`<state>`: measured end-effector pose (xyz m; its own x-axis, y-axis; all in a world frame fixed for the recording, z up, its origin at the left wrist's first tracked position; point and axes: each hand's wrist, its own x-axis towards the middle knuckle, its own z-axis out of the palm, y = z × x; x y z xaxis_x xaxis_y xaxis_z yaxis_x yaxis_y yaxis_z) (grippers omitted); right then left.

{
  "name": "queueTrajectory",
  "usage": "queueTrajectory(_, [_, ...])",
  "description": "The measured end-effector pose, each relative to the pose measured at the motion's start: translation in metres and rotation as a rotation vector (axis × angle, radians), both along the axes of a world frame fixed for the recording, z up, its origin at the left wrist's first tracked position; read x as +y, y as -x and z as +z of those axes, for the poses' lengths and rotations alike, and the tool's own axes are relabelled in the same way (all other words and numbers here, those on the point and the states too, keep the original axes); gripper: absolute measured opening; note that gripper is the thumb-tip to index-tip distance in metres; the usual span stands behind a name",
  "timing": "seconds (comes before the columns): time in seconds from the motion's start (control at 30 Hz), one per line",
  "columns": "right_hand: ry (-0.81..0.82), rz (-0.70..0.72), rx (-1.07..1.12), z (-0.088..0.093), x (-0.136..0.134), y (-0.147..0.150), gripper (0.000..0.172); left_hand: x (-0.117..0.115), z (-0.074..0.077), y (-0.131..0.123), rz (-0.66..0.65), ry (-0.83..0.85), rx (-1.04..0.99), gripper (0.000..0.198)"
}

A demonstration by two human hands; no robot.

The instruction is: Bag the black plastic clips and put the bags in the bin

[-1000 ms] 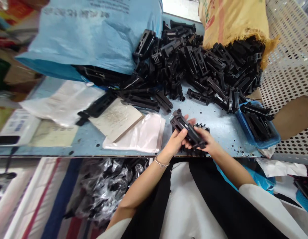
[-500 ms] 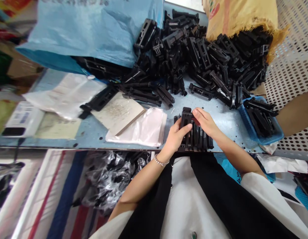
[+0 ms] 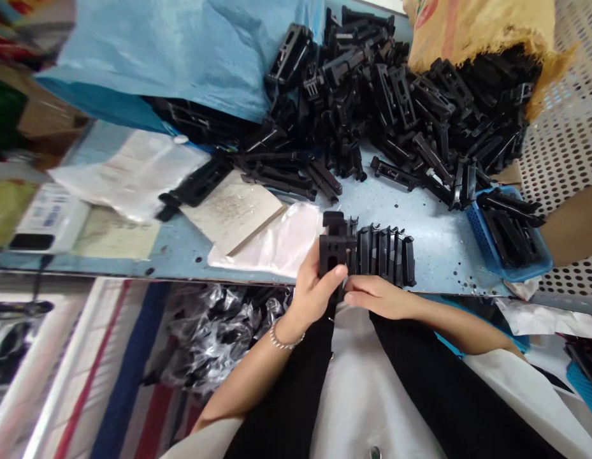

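Note:
My left hand [image 3: 315,290], with a beaded bracelet at the wrist, is closed around a long black plastic part [image 3: 332,250] with slots in it. The part stands roughly upright at the table's front edge, my thumb across its face. My right hand [image 3: 379,297] is closed at the part's lower end, its fingertips against it and partly hidden. Just beyond my right hand, a row of similar black parts [image 3: 386,254] lies side by side on the blue table [image 3: 441,248].
A large heap of black parts [image 3: 343,121] spreads across the back, between a blue bag [image 3: 171,57] and a yellow sack [image 3: 482,29]. Left of my hands lie clear plastic bags [image 3: 271,245] and a stained board [image 3: 233,213]. At right stands a blue basket [image 3: 544,264] of parts, near another person's arm [image 3: 575,223].
My left hand has moved left and nearer my body with the black part, away from the row. My right hand has dropped from the part's upper end to its lower end.

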<state>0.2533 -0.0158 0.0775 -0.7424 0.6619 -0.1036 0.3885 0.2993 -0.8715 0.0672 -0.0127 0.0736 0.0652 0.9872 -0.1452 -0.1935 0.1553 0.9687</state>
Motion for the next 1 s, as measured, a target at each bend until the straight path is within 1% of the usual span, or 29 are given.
queueTrajectory(0.03, [-0.106,0.003,-0.002,0.003,0.002,-0.001,0.030,-0.002,-0.001,0.008,-0.065,0.076,-0.004,0.053])
queueTrajectory(0.07, [-0.251,-0.013,-0.013,0.005,0.005,-0.003,0.026,-0.003,-0.003,0.015,-0.167,0.196,-0.024,0.055])
queueTrajectory(0.1, [-0.403,-0.030,-0.035,0.007,0.008,-0.004,0.022,-0.003,-0.006,0.022,-0.301,0.337,-0.051,0.058])
queueTrajectory(0.13, [-0.538,-0.029,-0.056,0.009,0.012,-0.005,0.024,-0.003,-0.009,0.028,-0.453,0.475,-0.071,0.063])
queueTrajectory(0.17, [-0.635,0.006,-0.073,0.009,0.016,-0.005,0.031,-0.002,-0.013,0.033,-0.599,0.590,-0.089,0.067])
queueTrajectory(0.2, [-0.685,0.074,-0.088,0.009,0.019,-0.005,0.038,-0.002,-0.016,0.037,-0.717,0.666,-0.102,0.068])
queueTrajectory(0.23, [-0.697,0.144,-0.103,0.008,0.022,-0.006,0.041,-0.001,-0.020,0.041,-0.784,0.692,-0.106,0.067])
queueTrajectory(0.27, [-0.679,0.190,-0.117,0.006,0.024,-0.007,0.041,0.000,-0.023,0.044,-0.793,0.669,-0.092,0.066])
queueTrajectory(0.3, [-0.636,0.206,-0.131,0.004,0.026,-0.008,0.038,0.001,-0.027,0.048,-0.743,0.596,-0.051,0.063])
queueTrajectory(0.33, [-0.569,0.183,-0.147,0.002,0.028,-0.010,0.036,0.003,-0.030,0.051,-0.634,0.480,0.031,0.060])
queueTrajectory(0.37, [-0.477,0.123,-0.157,-0.001,0.030,-0.012,0.037,0.005,-0.035,0.054,-0.481,0.336,0.159,0.055])
queueTrajectory(0.43, [-0.233,-0.078,-0.099,-0.008,0.036,-0.015,0.042,0.012,-0.045,0.060,-0.127,0.046,0.527,0.041])
queueTrajectory(0.47, [-0.083,-0.197,-0.024,-0.011,0.039,-0.014,0.045,0.017,-0.051,0.062,0.010,-0.069,0.729,0.033])
queueTrajectory(0.5, [0.074,-0.310,0.077,-0.015,0.041,-0.012,0.046,0.022,-0.057,0.064,0.095,-0.146,0.909,0.026])
queueTrajectory(0.53, [0.228,-0.409,0.192,-0.019,0.044,-0.009,0.045,0.027,-0.062,0.065,0.123,-0.182,1.043,0.021])
queueTrajectory(0.57, [0.368,-0.486,0.307,-0.023,0.046,-0.004,0.043,0.032,-0.067,0.068,0.106,-0.181,1.113,0.017])
queueTrajectory(0.6, [0.488,-0.540,0.407,-0.026,0.048,0.002,0.041,0.037,-0.070,0.071,0.063,-0.157,1.117,0.016])
queueTrajectory(0.67, [0.664,-0.600,0.554,-0.030,0.051,0.014,0.039,0.046,-0.073,0.079,-0.005,-0.072,0.992,0.016])
queueTrajectory(0.73, [0.788,-0.624,0.663,-0.031,0.057,0.026,0.038,0.053,-0.072,0.089,-0.012,0.026,0.820,0.012])
queueTrajectory(0.8, [0.895,-0.635,0.759,-0.030,0.065,0.039,0.037,0.057,-0.071,0.097,0.012,0.098,0.703,0.018])
queueTrajectory(0.87, [1.003,-0.641,0.829,-0.027,0.075,0.054,0.035,0.059,-0.071,0.100,0.034,0.099,0.643,0.023])
queueTrajectory(1.0, [1.184,-0.646,0.867,-0.031,0.097,0.092,0.032,0.057,-0.071,0.099,0.056,0.050,0.632,0.018])
